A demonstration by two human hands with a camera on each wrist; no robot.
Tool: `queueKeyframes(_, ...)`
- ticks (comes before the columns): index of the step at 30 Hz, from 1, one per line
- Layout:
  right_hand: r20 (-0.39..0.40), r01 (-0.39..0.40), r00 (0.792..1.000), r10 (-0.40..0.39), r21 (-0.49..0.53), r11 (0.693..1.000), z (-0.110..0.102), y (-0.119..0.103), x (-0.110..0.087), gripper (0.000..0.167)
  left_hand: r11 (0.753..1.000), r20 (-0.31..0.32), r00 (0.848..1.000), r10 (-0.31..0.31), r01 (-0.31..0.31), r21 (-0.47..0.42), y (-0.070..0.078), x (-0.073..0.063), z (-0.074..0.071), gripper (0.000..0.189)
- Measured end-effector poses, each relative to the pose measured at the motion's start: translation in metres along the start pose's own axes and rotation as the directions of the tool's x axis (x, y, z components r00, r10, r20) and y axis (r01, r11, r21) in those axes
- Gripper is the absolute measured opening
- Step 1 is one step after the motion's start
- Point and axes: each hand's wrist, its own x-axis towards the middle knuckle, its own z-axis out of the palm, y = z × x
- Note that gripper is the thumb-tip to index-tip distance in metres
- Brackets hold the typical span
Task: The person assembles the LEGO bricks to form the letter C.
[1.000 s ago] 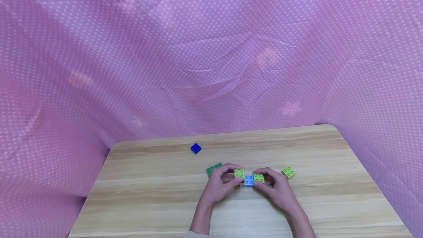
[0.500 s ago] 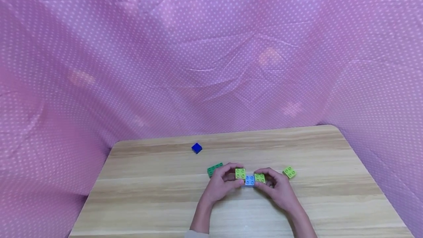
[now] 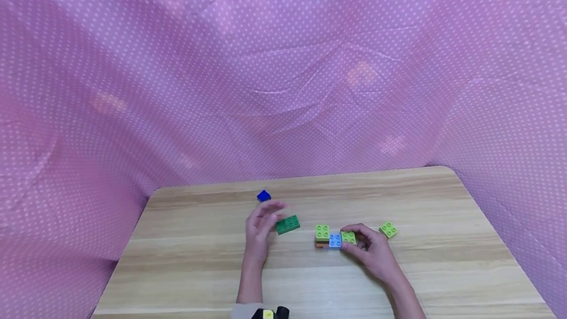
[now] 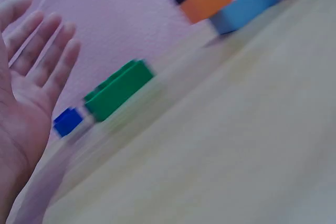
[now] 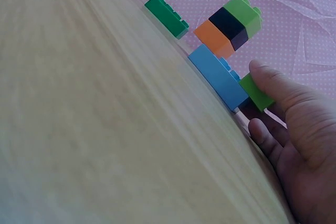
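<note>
My left hand (image 3: pixel 258 233) is off the stack with its fingers loosely extended, holding nothing. It hovers beside a dark green brick (image 3: pixel 288 224) on the table; a blue brick (image 3: pixel 264 195) lies just beyond its fingers. The right hand (image 3: pixel 374 252) pinches a lime green brick (image 5: pixel 255 93) at the right end of a light blue brick (image 5: pixel 218 77). On that brick's left end stand an orange brick (image 5: pixel 213 39), a black brick (image 5: pixel 229 27) and a second lime green brick (image 5: pixel 244 15) on top. How the pinched brick joins the light blue one is partly hidden by the fingers.
A loose lime green brick (image 3: pixel 388 230) lies on the wooden table (image 3: pixel 199 260), right of the right hand. Pink dotted cloth (image 3: pixel 283 87) hangs behind the table and along both sides.
My left hand has let go of the left stack and moved left to beside the dark green brick, uncovering the orange and black bricks. The right hand keeps its pinch in place.
</note>
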Motion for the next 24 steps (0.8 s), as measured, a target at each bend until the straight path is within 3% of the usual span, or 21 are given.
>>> queueKeyframes(3,-0.001,0.004,1.0,-0.004,-0.004,1.0,0.001,-0.001,0.001,0.035,0.997,-0.159,0.987,-0.001,0.014,0.082,0.002,0.007,-0.017,0.031)
queueKeyframes(5,-0.005,0.007,1.0,-0.007,-0.005,1.0,0.001,-0.001,0.001,0.035,0.986,-0.215,0.977,0.005,0.031,0.163,0.0,0.013,-0.027,0.033)
queueKeyframes(10,-0.006,-0.001,1.0,0.001,-0.006,1.0,0.003,-0.001,0.001,0.035,0.93,-0.206,0.978,0.036,0.043,0.364,-0.011,0.029,-0.047,0.039)
queueKeyframes(15,-0.003,-0.003,1.0,0.003,-0.012,1.0,0.004,-0.002,0.0,0.034,0.845,-0.203,0.979,0.0,0.108,0.523,-0.019,0.039,-0.056,0.044)
queueKeyframes(19,-0.001,0.0,1.0,0.0,-0.015,1.0,0.004,-0.002,0.001,0.034,0.74,-0.208,0.978,-0.038,0.167,0.651,-0.025,0.045,-0.06,0.047)
queueKeyframes(22,-0.002,-0.006,1.0,0.006,-0.013,1.0,0.004,-0.004,0.002,0.034,0.663,-0.188,0.981,-0.04,0.166,0.73,-0.029,0.048,-0.06,0.043)
queueKeyframes(24,-0.004,-0.011,1.0,0.011,-0.011,1.0,0.004,-0.005,0.002,0.034,0.631,-0.181,0.983,-0.031,0.159,0.759,-0.03,0.05,-0.06,0.039)
